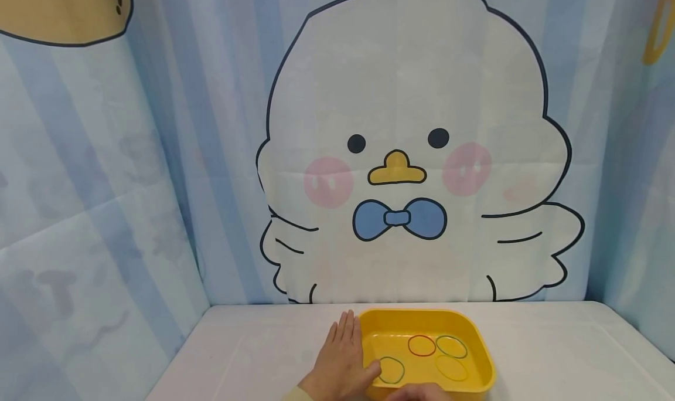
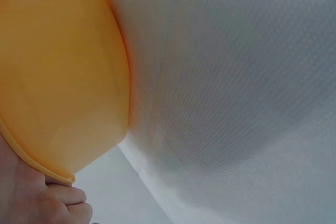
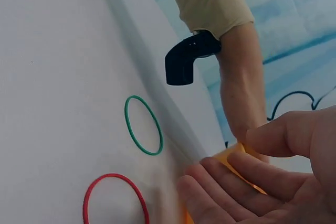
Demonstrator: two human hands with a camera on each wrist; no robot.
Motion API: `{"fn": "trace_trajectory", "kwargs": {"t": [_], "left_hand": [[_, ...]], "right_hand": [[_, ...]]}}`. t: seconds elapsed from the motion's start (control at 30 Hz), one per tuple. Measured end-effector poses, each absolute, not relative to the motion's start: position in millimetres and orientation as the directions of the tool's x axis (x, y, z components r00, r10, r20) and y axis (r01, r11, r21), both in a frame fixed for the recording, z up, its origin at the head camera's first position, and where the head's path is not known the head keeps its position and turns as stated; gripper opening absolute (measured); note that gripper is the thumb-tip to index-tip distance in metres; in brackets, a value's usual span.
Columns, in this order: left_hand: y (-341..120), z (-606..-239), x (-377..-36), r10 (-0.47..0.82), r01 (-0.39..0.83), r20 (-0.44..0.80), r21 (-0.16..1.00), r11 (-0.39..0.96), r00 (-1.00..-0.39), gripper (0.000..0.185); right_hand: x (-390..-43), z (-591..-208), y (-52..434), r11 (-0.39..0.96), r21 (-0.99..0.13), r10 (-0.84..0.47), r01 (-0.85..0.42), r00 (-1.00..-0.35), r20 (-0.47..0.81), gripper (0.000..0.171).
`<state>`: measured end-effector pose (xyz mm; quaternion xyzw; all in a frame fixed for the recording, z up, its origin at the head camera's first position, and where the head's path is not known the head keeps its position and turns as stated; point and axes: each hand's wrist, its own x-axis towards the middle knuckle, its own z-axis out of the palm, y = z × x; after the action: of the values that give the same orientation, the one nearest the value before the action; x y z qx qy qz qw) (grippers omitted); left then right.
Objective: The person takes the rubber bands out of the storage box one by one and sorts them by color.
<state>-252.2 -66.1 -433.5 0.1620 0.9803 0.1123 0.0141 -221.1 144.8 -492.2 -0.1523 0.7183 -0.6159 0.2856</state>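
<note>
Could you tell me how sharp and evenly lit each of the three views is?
Head view: sharp, soft even light, the yellow tray casting barely a shadow. Left wrist view: too close, the tray wall and cloth blurred, a grey shadow across the cloth. Right wrist view: the green band is crisp, the right hand soft.

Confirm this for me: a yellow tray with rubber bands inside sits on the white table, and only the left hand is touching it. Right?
Not quite. Both hands touch the yellow tray: the left hand lies against its left wall, and the right hand holds the near rim, as the head view shows. The rubber bands and white table are as you say.
</note>
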Motion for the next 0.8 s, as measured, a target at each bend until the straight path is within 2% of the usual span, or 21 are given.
{"fn": "trace_trajectory", "kwargs": {"t": [0.07,0.17,0.3,0.4,0.6,0.8], "left_hand": [[-66.1,-433.4,-252.1,0.32,0.314,0.009,0.224,0.923,-0.947,0.087],[-66.6,-433.4,-251.9,0.325,0.321,0.017,0.219,0.921,-0.945,0.087],[-67.5,-433.2,-251.6,0.336,0.335,0.032,0.211,0.918,-0.941,0.087],[-68.5,-433.1,-251.4,0.343,0.343,0.041,0.208,0.916,-0.939,0.087],[-69.0,-433.7,-251.2,0.346,0.348,0.05,0.207,0.914,-0.937,0.088],[-68.2,-434.6,-251.9,0.342,0.343,0.043,0.212,0.915,-0.939,0.087]], "right_hand": [[-232.9,-506.5,155.9,0.161,-0.982,-0.624,0.102,-0.76,-0.181,0.032],[-227.7,-489.8,161.9,0.127,-0.989,-0.655,0.073,-0.743,-0.139,0.033],[-201.2,-435.8,157.0,0.17,-0.983,-0.589,0.067,-0.793,-0.156,0.033],[-191.7,-410.3,153.7,0.211,-0.971,-0.524,0.112,-0.826,-0.209,0.032],[-193.9,-396.0,151.3,0.264,-0.949,-0.394,0.171,-0.879,-0.268,0.03],[-205.5,-397.7,157.9,0.196,-0.974,-0.415,0.11,-0.891,-0.184,0.026]]}}
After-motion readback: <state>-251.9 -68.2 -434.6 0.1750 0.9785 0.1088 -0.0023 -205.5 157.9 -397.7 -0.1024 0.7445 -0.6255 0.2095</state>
